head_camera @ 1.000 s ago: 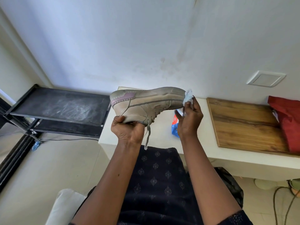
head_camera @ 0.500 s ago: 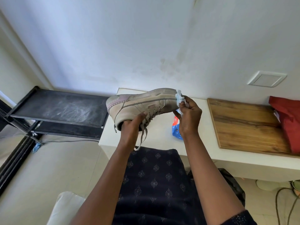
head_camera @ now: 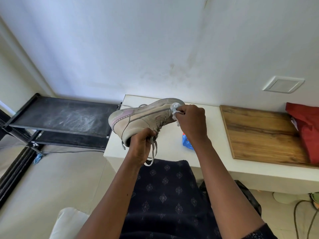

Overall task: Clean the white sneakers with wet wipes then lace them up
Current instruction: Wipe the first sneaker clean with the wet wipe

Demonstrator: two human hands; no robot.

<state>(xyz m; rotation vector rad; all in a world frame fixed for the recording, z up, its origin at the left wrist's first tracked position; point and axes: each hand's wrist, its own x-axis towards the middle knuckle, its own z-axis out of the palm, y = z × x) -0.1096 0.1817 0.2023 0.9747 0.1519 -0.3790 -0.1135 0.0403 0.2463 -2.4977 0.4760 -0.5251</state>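
A dirty white sneaker (head_camera: 138, 118) with a pink heel patch is held in the air above the white counter (head_camera: 172, 140), sole up and toe to the right. My left hand (head_camera: 140, 147) grips it at the ankle opening, and loose laces (head_camera: 153, 152) hang below that hand. My right hand (head_camera: 191, 123) pinches a crumpled white wet wipe (head_camera: 175, 109) against the toe end of the shoe. A blue wipes packet (head_camera: 187, 142) lies on the counter, partly hidden behind my right wrist.
A wooden board (head_camera: 259, 133) lies on the counter to the right, with a red bag (head_camera: 309, 131) at its far end. A black shelf rack (head_camera: 65, 118) stands left of the counter. My dark patterned lap (head_camera: 164, 195) fills the foreground.
The sneaker has tilted, heel down and towards me, as my left hand shifted from under the sole to the ankle opening. My right hand moved the wipe onto the toe.
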